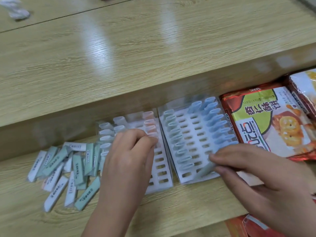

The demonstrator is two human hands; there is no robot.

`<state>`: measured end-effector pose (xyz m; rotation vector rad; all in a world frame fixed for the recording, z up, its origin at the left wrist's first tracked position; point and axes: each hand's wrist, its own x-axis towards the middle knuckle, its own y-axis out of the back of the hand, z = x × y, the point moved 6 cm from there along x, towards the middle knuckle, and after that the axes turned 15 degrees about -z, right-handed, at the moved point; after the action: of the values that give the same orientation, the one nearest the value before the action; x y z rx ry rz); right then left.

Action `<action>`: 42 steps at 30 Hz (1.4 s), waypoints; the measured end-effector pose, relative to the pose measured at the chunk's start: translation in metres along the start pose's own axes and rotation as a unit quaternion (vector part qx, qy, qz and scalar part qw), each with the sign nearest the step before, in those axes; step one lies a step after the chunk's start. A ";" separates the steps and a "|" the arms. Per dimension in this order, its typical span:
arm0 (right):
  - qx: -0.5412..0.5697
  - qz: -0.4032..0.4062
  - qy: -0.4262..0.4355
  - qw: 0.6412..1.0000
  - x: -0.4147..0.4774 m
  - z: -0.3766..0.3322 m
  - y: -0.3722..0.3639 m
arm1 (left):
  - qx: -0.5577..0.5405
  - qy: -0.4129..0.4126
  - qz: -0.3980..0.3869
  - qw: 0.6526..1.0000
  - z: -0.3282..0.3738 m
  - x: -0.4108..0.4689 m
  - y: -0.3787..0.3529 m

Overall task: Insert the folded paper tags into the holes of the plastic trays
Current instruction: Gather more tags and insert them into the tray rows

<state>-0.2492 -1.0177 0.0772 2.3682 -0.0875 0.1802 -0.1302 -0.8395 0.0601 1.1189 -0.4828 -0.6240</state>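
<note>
Two white plastic trays side by side on the wooden surface (171, 211), against a raised ledge.

Left tray (160, 177): pale tags stand in the far slots of its left columns and pinkish ones in a right column; near rows of the right columns show bare holes. Much of it is hidden under the left hand (130, 154).

Right tray (191, 144): one long green-blue column filled on the left, a blue column filled on the right, middle columns mostly open.

Loose tags (66, 171), green and white, heaped just left of the trays; plenty remain.

Left hand: fingers curled, tips pinched at a pink tag in the left tray. Right hand (253, 170): fingertips pinched on a blue tag (206, 168) at the right tray's near edge.

Snack packets (266, 124) lie to the right.

Judgement: well short of done, perhaps half.
</note>
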 end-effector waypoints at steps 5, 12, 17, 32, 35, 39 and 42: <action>-0.020 -0.006 0.015 1.000 -0.003 -0.001 -0.020 | 0.004 -0.012 0.020 1.000 -0.007 -0.004 0.007; -0.008 -0.052 0.025 0.998 -0.002 0.005 -0.035 | -0.022 0.028 0.039 0.999 -0.031 -0.015 0.015; -0.064 -0.099 -0.011 0.993 -0.005 0.008 -0.049 | -0.069 0.072 0.010 0.995 -0.039 -0.020 0.009; -0.127 0.008 -0.057 0.990 0.007 -0.039 -0.047 | -0.160 0.087 -0.025 0.983 -0.079 -0.070 0.029; -0.104 -0.008 -0.035 0.994 0.031 -0.084 -0.083 | -0.187 0.137 0.012 0.973 -0.114 -0.103 0.039; -0.045 -0.131 -0.016 0.990 0.068 -0.143 -0.162 | -0.157 0.236 0.055 0.957 -0.171 -0.147 0.046; -0.034 -0.201 -0.091 0.975 0.087 -0.164 -0.219 | -0.154 0.291 0.049 0.943 -0.202 -0.171 0.043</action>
<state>-0.1553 -0.7467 0.0574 2.2749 0.2922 -0.2317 -0.1163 -0.5751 0.0176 0.9153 0.0722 -0.2450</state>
